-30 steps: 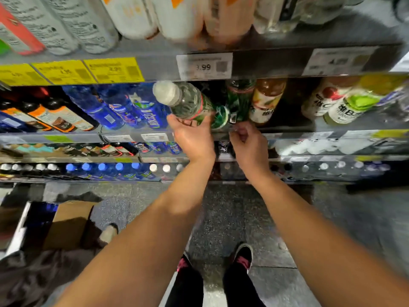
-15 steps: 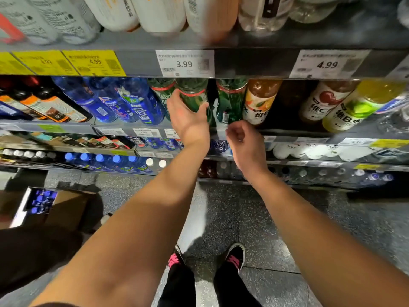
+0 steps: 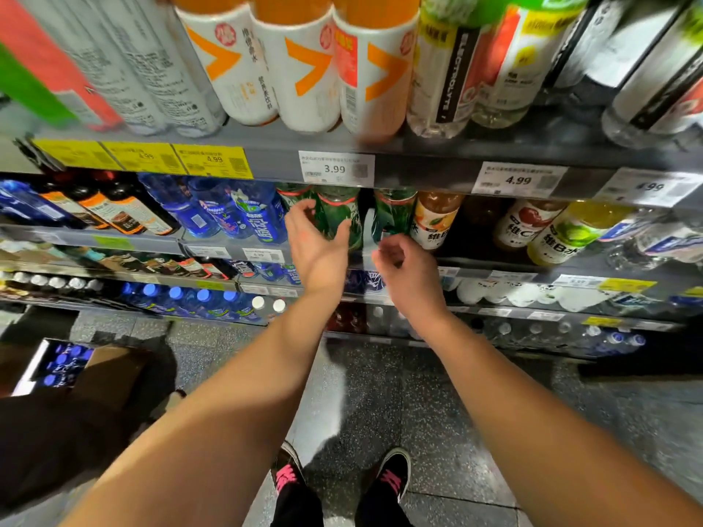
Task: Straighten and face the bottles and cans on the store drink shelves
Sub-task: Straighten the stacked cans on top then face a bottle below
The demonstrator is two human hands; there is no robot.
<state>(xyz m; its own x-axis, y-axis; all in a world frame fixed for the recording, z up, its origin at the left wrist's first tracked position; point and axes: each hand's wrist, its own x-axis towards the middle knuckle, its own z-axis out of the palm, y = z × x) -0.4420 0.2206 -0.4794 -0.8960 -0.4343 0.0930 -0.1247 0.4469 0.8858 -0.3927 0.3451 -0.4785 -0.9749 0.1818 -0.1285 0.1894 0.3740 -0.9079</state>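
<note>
Head view: green bottles (image 3: 338, 214) upright — left hand (image 3: 315, 245) open.

Green bottles (image 3: 338, 214) stand on the shelf (image 3: 213, 243) between blue bottles (image 3: 255, 218) left and juice bottle (image 3: 433, 218) right.

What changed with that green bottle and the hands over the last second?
The green-label bottle, tipped out cap-first in the left hand a second ago, now stands upright in its row under the 3.99 tag. The left hand has let go and opened in front of it. The right hand stayed loosely curled near the shelf edge, holding nothing.
</note>
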